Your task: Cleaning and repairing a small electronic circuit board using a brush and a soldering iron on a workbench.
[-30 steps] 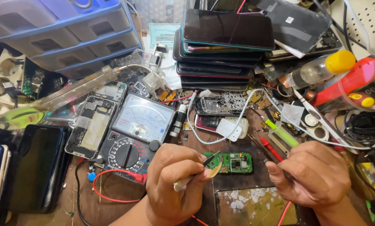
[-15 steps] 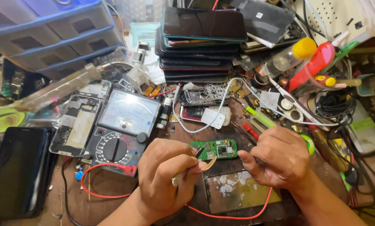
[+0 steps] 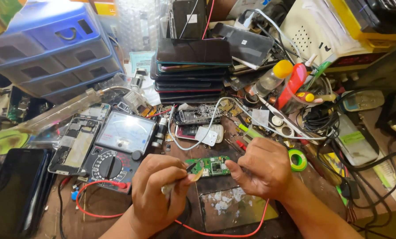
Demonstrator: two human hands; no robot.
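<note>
Nearest us, our left hand (image 3: 156,194) curls in from below, wrist low. Its fingers (image 3: 180,177) are pinched on a slim probe-like tool (image 3: 180,180), the dark tip angled to the left end of the small green circuit board (image 3: 212,166); a pen grip, likely for fine control. Our right hand (image 3: 264,170) comes in from the right, forearm slanting across the surface (image 3: 105,208). Its fingers (image 3: 235,168) are pressed together against the board's right end, apparently steadying it; whether they pinch it or only press we cannot tell.

The board lies flat between both sets of fingers. Just below them lies a cracked glass panel (image 3: 235,208), with a red lead (image 3: 96,212) looping beneath.

Left of the left fingers sits an analog multimeter (image 3: 118,146), dial toward us. Just right of the right fingers lies a green tape roll (image 3: 298,160).

Beyond the fingers stands a stack of phones (image 3: 191,71). Far left is a blue drawer unit (image 3: 52,48); far right is a yellow-capped bottle (image 3: 273,77).
</note>
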